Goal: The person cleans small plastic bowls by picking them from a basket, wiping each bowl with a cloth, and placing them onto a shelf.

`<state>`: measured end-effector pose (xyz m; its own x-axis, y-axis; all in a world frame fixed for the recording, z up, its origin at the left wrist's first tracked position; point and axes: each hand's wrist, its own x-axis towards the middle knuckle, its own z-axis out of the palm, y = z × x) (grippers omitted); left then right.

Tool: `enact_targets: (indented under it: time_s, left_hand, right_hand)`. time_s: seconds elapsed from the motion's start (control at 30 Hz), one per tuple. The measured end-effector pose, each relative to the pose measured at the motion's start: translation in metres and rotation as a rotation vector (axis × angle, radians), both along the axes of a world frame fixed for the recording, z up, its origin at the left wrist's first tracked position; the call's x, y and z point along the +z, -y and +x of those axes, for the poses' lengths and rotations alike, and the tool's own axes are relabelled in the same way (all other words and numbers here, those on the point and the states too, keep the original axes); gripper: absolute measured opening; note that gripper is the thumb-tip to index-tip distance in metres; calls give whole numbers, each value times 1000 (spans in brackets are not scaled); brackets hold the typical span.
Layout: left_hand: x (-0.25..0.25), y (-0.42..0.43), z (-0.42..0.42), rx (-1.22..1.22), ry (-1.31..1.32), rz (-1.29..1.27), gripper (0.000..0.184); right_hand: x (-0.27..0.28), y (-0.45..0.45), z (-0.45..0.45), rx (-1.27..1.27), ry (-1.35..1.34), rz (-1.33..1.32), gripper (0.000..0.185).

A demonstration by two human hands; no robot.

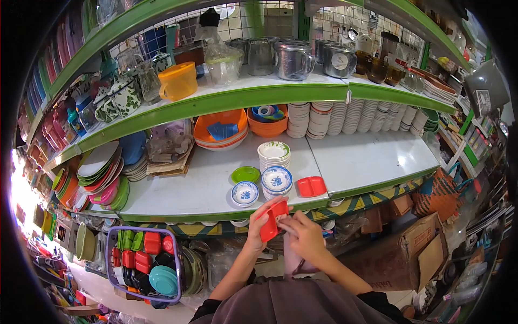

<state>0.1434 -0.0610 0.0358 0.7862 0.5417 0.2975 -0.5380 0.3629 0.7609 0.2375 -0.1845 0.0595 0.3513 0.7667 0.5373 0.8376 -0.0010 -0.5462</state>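
Note:
A small red divided dish (269, 228) is gripped in my left hand (258, 225), tilted up in front of my body. My right hand (305, 237) is closed on a pale cloth (289, 229), which touches the dish's inside and hangs down below. Beyond my hands, on the white shelf (216, 191), sit a second red divided dish (311, 187), a stack of blue-patterned bowls (277, 179), a smaller blue-patterned bowl (245, 193), a green dish (245, 174) and a stack of green-patterned bowls (273, 152).
A purple basket (111, 259) of colourful dishes stands at the lower left. Orange bowls (220, 135) and stacked white bowls (298, 120) line the shelf's back. The green-edged upper shelf (259, 95) crosses above. A cardboard box (394, 264) lies at the lower right.

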Motion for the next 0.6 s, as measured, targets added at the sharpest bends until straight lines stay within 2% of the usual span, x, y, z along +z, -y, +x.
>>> enact_targets:
  time_s: [0.17, 0.27, 0.37, 0.47, 0.57, 0.6]
  left_hand:
    - [1, 3, 2, -4, 21, -49, 76]
    - [7, 4, 1, -21, 45, -40, 77]
    - [6, 9, 0, 14, 53, -4, 78]
    - [-1, 10, 6, 27, 55, -14, 80]
    - [-8, 15, 7, 58, 39, -15, 83]
    - [-10, 22, 10, 84, 35, -2, 85]
  right_hand:
    - [13, -1, -6, -14, 9, -35, 32]
    - [13, 3, 4, 71, -123, -1, 29]
    - [12, 4, 3, -69, -86, -37, 28]
    - [6, 1, -1, 65, -187, 7, 28]
    - [5, -3, 7, 24, -445, 144, 27]
    - [1, -7, 9, -67, -499, 215, 27]
